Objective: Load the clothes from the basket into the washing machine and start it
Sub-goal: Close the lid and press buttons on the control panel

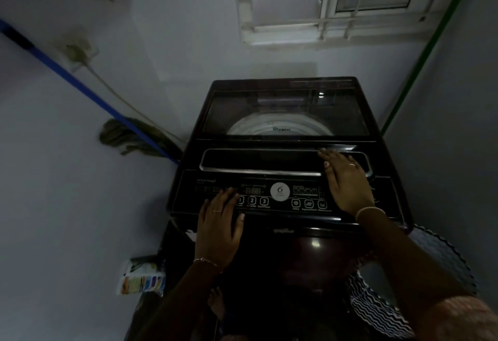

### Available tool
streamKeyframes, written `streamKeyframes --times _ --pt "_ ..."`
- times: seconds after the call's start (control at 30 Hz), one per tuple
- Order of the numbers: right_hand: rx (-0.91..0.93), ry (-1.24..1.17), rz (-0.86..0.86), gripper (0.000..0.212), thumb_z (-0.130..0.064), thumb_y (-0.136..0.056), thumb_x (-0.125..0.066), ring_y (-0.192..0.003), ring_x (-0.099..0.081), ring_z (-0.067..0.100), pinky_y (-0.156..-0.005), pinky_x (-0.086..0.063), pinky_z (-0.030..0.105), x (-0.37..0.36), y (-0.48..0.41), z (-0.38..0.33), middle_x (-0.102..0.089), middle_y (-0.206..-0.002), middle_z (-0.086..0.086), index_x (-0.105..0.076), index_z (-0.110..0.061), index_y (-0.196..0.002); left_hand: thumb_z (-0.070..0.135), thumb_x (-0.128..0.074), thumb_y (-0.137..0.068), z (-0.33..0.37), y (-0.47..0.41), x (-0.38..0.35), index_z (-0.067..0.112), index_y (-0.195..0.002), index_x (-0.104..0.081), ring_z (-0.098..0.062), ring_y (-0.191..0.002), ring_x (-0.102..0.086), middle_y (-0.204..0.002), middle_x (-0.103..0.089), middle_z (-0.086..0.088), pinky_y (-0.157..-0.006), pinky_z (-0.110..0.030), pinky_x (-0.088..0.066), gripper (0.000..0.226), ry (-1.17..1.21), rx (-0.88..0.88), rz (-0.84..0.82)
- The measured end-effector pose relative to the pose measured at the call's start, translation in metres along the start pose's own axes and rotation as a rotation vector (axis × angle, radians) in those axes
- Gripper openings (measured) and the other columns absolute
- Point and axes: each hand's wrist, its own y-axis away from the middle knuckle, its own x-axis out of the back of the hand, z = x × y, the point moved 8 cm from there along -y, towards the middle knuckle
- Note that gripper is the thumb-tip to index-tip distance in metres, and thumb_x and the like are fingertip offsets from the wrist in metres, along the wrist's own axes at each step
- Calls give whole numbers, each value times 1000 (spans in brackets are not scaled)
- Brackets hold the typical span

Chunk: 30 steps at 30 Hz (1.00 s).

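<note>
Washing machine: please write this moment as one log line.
lid: closed | left hand: flat on control panel | right hand: flat across lid handle

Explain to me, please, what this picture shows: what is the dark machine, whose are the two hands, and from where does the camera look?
The picture comes from a camera worn on the person's head, looking down. The dark box is a top-loading washing machine; its glass lid is closed, and the white drum shows through it. Both hands are the wearer's, bare, holding nothing. The left hand lies flat on the control panel, fingertips near the button marked 1. The right hand rests flat across the lid's front edge. A mop leans at left; what seems a basket stands at right.
</note>
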Motion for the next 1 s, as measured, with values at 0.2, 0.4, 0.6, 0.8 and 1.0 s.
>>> streamKeyframes --times 0.2,0.4,0.6,0.8,1.0 --pt "18 108 12 44 -22 -95 -36 -137 -40 18 -114 -23 37 11 13 15 -52 -141 -1 -51 -20 -135 41 -36 -95 -1 8 -5 22 -138 -45 -11 -144 -22 -152 -35 3 -118 -42 -17 48 -58 -30 -39" --pt "-97 161 19 43 -19 -96 -41 -142 -32 16 -114 -24 45 11 24 28 -44 -147 -6 -45 -26 -139 40 -36 -95 0 10 -7 22 -136 -49 -19 -143 -27 -152 -36 -3 -117 -45 -19 46 -114 -77 -26" --pt "-102 162 15 47 -22 -94 -36 -142 -31 17 -114 -25 47 12 23 27 -44 -147 -5 -45 -25 -139 39 -35 -95 1 8 -4 21 -138 -46 -16 -143 -26 -151 -37 0 -117 -45 -19 48 -87 -27 -18" --pt "-110 173 14 51 -25 -90 -30 -142 -31 17 -114 -25 46 13 23 27 -44 -147 -4 -45 -25 -139 37 -38 -95 2 7 -2 20 -134 -51 -18 -141 -32 -148 -42 -1 -115 -48 -24 44 -113 -33 28" --pt "-112 155 28 49 -24 -91 -33 -142 -32 18 -114 -25 46 14 24 25 -45 -147 -4 -46 -24 -138 36 -41 -95 4 6 0 19 -130 -56 -18 -139 -34 -145 -46 -2 -115 -46 -25 41 -131 -33 75"
